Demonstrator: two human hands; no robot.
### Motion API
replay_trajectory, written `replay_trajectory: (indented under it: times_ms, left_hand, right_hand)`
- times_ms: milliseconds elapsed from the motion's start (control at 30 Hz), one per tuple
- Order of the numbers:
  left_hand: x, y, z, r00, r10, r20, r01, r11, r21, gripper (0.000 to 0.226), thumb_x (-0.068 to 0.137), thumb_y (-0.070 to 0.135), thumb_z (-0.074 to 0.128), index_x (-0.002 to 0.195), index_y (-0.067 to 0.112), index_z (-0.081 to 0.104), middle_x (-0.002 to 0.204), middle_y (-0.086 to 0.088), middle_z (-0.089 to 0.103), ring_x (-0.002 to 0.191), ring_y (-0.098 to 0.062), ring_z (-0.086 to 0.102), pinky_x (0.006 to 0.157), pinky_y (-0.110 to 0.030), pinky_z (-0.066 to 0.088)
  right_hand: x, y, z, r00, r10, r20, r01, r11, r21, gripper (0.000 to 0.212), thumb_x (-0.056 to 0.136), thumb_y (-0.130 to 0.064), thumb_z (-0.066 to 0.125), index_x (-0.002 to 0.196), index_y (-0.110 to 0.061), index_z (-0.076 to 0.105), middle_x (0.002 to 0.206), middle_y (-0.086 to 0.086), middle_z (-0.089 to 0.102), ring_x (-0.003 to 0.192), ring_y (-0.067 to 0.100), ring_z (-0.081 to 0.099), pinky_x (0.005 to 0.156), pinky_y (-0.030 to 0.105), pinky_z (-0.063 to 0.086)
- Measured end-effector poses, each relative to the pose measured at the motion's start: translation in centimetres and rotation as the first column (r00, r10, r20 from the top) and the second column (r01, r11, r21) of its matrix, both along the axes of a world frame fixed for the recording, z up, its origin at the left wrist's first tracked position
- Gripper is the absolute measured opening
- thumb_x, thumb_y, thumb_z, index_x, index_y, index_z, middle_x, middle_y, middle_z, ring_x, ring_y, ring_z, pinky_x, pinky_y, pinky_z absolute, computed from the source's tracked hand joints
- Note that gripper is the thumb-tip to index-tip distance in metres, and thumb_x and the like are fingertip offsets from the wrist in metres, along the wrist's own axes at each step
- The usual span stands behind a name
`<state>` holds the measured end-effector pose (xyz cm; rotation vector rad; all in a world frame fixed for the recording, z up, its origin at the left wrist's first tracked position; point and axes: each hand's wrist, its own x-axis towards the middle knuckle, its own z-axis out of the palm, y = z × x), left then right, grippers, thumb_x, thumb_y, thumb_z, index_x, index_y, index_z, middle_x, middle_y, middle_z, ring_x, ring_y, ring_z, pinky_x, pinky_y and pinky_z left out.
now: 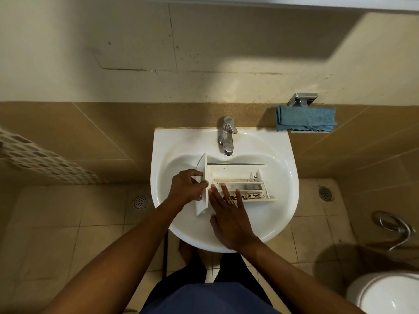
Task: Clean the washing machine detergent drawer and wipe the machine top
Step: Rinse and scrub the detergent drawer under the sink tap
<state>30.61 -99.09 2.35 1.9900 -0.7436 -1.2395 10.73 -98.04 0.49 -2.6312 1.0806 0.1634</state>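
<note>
Now the detergent drawer (235, 184) lies in the sink (281, 200) for washing.

Beyond both hands the faucet (227, 137) stands shut off, a blue cloth (306, 118) farther right. Left hand (189, 188) closes on the drawer's front panel, likely steadying it; right hand (229, 214), fingers spread flat and holding nothing, rests on the stained near compartments, seemingly to rub grime.
</note>
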Motion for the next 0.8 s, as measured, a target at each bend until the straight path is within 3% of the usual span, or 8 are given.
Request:
replay_trajectory:
  times_ms: [367, 467, 567, 633, 700, 733, 767, 800]
  left_hand:
    - [0.0, 0.0, 0.1, 1.0, -0.009, 0.008, 0.009, 1.0, 0.004, 0.042, 0.082, 0.018, 0.083, 0.122, 0.015, 0.069, 0.081, -0.008, 0.076, 0.063, -0.019, 0.075, 0.054, -0.027, 0.06]
    - [-0.1, 0.0, 0.0, 1.0, 0.0, 0.006, 0.0, 1.0, 0.005, 0.041, 0.082, 0.018, 0.082, 0.122, 0.016, 0.07, 0.081, -0.008, 0.076, 0.064, -0.019, 0.075, 0.054, -0.026, 0.06]
    - [-0.1, 0.0, -0.1, 1.0, 0.001, 0.0, -0.001, 1.0, 0.004, 0.041, 0.082, 0.018, 0.083, 0.121, 0.016, 0.069, 0.08, -0.008, 0.076, 0.064, -0.02, 0.075, 0.055, -0.027, 0.06]
    - [-0.1, 0.0, -0.1, 1.0, 0.005, -0.005, -0.005, 1.0, 0.009, 0.04, 0.082, 0.019, 0.083, 0.12, 0.016, 0.069, 0.079, -0.009, 0.076, 0.063, -0.02, 0.075, 0.055, -0.027, 0.06]
    - [-0.1, -0.1, -0.2, 1.0, 0.016, -0.013, -0.016, 1.0, 0.012, 0.04, 0.082, 0.018, 0.083, 0.119, 0.015, 0.07, 0.077, -0.009, 0.076, 0.062, -0.022, 0.075, 0.055, -0.028, 0.061]
    - [-0.1, -0.1, -0.2, 1.0, 0.021, -0.015, -0.02, 1.0, 0.012, 0.04, 0.082, 0.018, 0.084, 0.119, 0.015, 0.07, 0.078, -0.009, 0.076, 0.062, -0.023, 0.075, 0.055, -0.028, 0.061]
    - [-0.1, -0.1, -0.3, 1.0, 0.024, -0.016, -0.024, 1.0, 0.012, 0.04, 0.082, 0.018, 0.084, 0.119, 0.015, 0.07, 0.078, -0.009, 0.076, 0.062, -0.023, 0.075, 0.056, -0.029, 0.062]
    - [-0.2, -0.1, -0.3, 1.0, 0.027, -0.015, -0.027, 1.0, 0.012, 0.04, 0.082, 0.018, 0.084, 0.118, 0.015, 0.07, 0.078, -0.009, 0.076, 0.063, -0.024, 0.075, 0.057, -0.03, 0.062]
  right_hand:
    - [-0.4, 0.4, -0.6, 1.0, -0.007, 0.028, 0.008, 0.999, -0.031, 0.067, 0.099, -0.037, 0.03, 0.162, -0.014, 0.023, 0.17, 0.002, 0.017, 0.159, 0.025, -0.004, 0.124, 0.06, 0.01]
    - [-1.8, 1.5, -0.4, 0.998, 0.062, 0.031, -0.06, 0.995, -0.075, 0.068, 0.098, -0.036, 0.034, 0.162, -0.014, 0.024, 0.17, 0.002, 0.018, 0.159, 0.027, -0.002, 0.124, 0.061, 0.01]
    - [-1.9, -0.8, -0.1, 0.993, 0.077, 0.085, -0.066, 0.99, -0.126, 0.063, 0.097, -0.033, 0.037, 0.156, -0.013, 0.038, 0.166, 0.005, 0.029, 0.158, 0.032, 0.008, 0.122, 0.064, 0.016]
    - [-0.8, -3.8, 0.1, 0.976, -0.023, 0.216, 0.047, 0.993, -0.105, 0.057, 0.098, -0.032, 0.037, 0.151, -0.011, 0.047, 0.159, 0.01, 0.042, 0.154, 0.036, 0.022, 0.122, 0.062, 0.022]
    - [1.2, -7.3, 1.0, 0.888, -0.229, 0.4, 0.232, 0.972, 0.043, 0.047, 0.096, -0.022, 0.05, 0.14, -0.009, 0.059, 0.145, 0.016, 0.057, 0.143, 0.035, 0.043, 0.118, 0.046, 0.035]
    - [2.4, -9.2, 1.3, 0.792, -0.385, 0.474, 0.341, 0.923, 0.18, 0.039, 0.093, -0.015, 0.058, 0.13, -0.008, 0.068, 0.134, 0.017, 0.066, 0.13, 0.032, 0.057, 0.11, 0.034, 0.043]
    - [3.6, -11.2, 1.9, 0.646, -0.576, 0.501, 0.439, 0.817, 0.375, 0.031, 0.089, -0.009, 0.064, 0.117, -0.007, 0.075, 0.119, 0.016, 0.073, 0.112, 0.029, 0.067, 0.098, 0.025, 0.048]
    - [4.6, -13.1, 2.2, 0.449, -0.767, 0.458, 0.472, 0.639, 0.607, 0.024, 0.084, -0.004, 0.067, 0.106, -0.006, 0.078, 0.105, 0.017, 0.077, 0.097, 0.027, 0.07, 0.089, 0.024, 0.053]
